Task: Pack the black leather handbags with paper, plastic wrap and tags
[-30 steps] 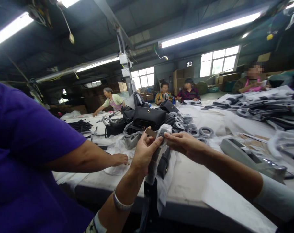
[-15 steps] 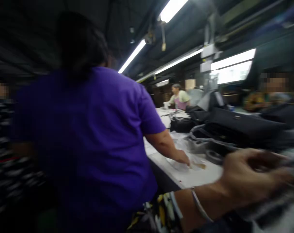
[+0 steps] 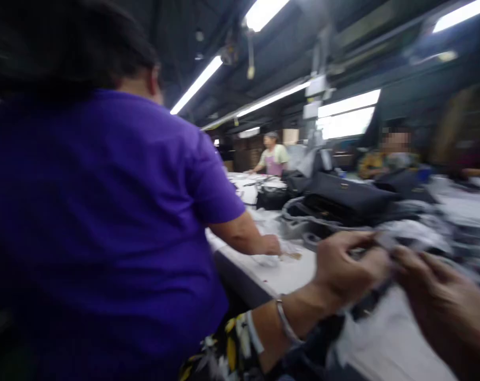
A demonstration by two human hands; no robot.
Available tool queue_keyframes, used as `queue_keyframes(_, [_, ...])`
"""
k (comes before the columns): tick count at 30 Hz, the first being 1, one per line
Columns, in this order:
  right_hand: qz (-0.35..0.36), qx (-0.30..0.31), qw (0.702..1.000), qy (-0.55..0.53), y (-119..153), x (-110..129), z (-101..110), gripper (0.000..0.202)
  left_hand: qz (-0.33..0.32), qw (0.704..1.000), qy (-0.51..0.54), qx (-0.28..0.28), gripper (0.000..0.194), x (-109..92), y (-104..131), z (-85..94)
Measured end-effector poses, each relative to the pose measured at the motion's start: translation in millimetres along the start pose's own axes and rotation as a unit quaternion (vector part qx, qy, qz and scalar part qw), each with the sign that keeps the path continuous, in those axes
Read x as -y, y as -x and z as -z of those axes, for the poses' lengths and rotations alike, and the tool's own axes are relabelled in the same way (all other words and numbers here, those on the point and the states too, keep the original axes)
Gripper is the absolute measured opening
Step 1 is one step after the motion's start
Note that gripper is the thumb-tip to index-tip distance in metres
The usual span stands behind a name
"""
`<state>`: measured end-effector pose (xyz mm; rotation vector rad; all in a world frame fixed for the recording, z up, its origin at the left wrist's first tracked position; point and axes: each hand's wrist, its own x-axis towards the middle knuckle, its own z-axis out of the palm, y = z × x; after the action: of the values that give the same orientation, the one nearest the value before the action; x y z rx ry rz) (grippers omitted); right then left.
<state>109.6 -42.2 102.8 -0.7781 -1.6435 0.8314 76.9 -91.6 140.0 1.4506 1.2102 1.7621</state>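
My left hand (image 3: 345, 267), with a silver bangle on its wrist, is closed in a pinch at the lower right. Close against it, my right hand (image 3: 442, 293) is closed too, fingertips meeting the left ones. Between them shows a small flat grey piece (image 3: 386, 241), too blurred to name. Something dark with a small metal glint (image 3: 367, 307) lies below the hands; whether it joins the grey piece I cannot tell. Just beyond are black bags (image 3: 343, 196) with grey-white wrapping (image 3: 416, 235) around them.
A co-worker in a purple shirt (image 3: 117, 211) stands close on my left, one arm reaching onto the white table (image 3: 291, 275). Another person (image 3: 274, 161) works at its far end. A third person (image 3: 394, 153) is beyond the bags. Tube lights (image 3: 196, 84) hang overhead.
My view has turned to the right, so the co-worker and table sit further left. My right hand now shows clearly, meeting the left at the fingertips.
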Motion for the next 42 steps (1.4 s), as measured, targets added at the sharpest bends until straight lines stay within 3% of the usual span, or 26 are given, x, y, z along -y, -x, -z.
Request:
queue_keyframes(2, [-0.037, -0.064, 0.996, -0.043, 3.8, -5.2, 52.8, 0.047, -0.015, 0.999, 0.026, 0.016, 0.024, -4.0, 1.2, -7.6])
queue_keyframes(3, [-0.042, -0.068, 0.994, -0.077, 5.7, -6.0, 69.2, 0.044, -0.019, 0.999, 0.030, 0.021, 0.026, -3.9, -1.5, -6.3])
queue_keyframes(5, [-0.042, -0.056, 0.987, -0.148, 6.6, -6.8, 82.8, 0.035, -0.032, 0.999, -0.003, 0.031, 0.030, -1.3, -9.6, -0.1])
queue_keyframes(9, [-0.052, -0.060, 0.975, -0.205, 3.8, -6.7, 73.9, 0.035, -0.063, 0.995, -0.066, 0.037, 0.029, 1.6, -16.4, 8.4])
queue_keyframes(14, [-0.053, -0.040, 0.971, -0.230, 7.3, -7.2, 70.6, 0.033, -0.056, 0.990, -0.129, 0.021, 0.027, 4.4, -16.8, 9.3])
queue_keyframes(17, [-0.054, -0.046, 0.969, -0.235, 7.8, -8.3, 71.6, 0.032, -0.109, 0.977, -0.186, 0.007, 0.023, 8.4, -17.4, 10.9])
queue_keyframes(21, [-0.046, -0.063, 0.968, -0.240, 5.7, -6.6, 67.2, 0.031, -0.207, 0.925, -0.314, -0.061, 0.023, 13.0, -15.1, 10.7])
queue_keyframes(25, [-0.038, -0.077, 0.967, -0.241, 2.5, -6.0, 60.3, 0.032, -0.225, 0.862, -0.447, -0.079, 0.036, 13.0, -8.3, 0.5])
queue_keyframes(27, [-0.033, -0.085, 0.964, -0.249, 1.6, -7.9, 57.8, 0.033, -0.225, 0.847, -0.476, -0.075, 0.042, 12.5, -4.1, -6.3])
queue_keyframes(33, [-0.056, -0.040, 0.932, -0.355, 5.9, -12.0, 60.0, 0.038, -0.219, 0.870, -0.438, -0.053, 0.051, 20.7, 4.2, -15.4])
queue_keyframes(36, [-0.060, -0.030, 0.942, -0.329, 7.4, -8.9, 65.9, 0.035, -0.218, 0.880, -0.419, -0.053, 0.053, 23.5, 5.4, -12.6])
queue_keyframes(39, [-0.075, -0.042, 0.953, -0.291, 6.2, -5.9, 76.8, 0.030, -0.216, 0.894, -0.394, 0.009, 0.056, 18.1, 1.9, -1.1])
queue_keyframes(42, [-0.079, -0.019, 0.954, -0.289, 4.8, -5.5, 89.8, 0.027, -0.128, 0.941, -0.301, 0.091, 0.054, 9.8, -9.6, 17.1])
